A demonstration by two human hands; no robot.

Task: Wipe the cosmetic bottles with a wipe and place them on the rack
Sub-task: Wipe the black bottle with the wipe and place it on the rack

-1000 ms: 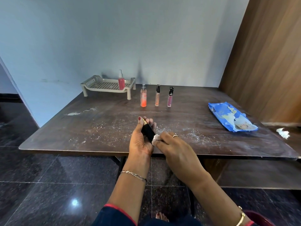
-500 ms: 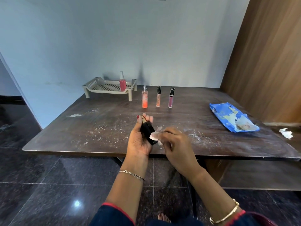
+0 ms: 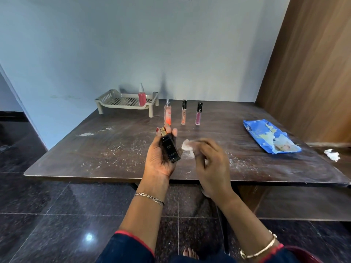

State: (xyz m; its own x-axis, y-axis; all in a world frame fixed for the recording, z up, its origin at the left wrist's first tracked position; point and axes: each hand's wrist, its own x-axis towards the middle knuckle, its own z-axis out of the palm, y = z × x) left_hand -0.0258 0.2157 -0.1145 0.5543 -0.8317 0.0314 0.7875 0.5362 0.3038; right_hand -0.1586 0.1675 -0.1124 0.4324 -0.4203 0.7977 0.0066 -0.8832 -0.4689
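Cradling the black bottle [image 3: 170,147], the grip of the left hand [image 3: 160,160] is half closed: the palm faces up, the thumb lies along one side of the gold cap and the fingertips curl up on the other. The bottle is tilted, cap pointing away, held above the near part of the tabletop [image 3: 117,149]. The right hand [image 3: 211,166] is just beside it, blurred; its grip pinches a white wipe [image 3: 187,149] between thumb and fingers, and the wipe stands clear of the bottle.

Three more bottles stand upright in a row farther back: an orange spray bottle [image 3: 167,115], a peach gloss tube [image 3: 183,114] and a purple gloss tube [image 3: 198,114], each apart from the next. Behind them to the left sits the beige rack [image 3: 114,101] with a red spray bottle [image 3: 142,95] standing upright on its right end.

A blue wipes pack [image 3: 271,139] lies on the right of the tabletop, and a crumpled white piece [image 3: 332,155] lies farther right. White powdery smears mark the dark surface.
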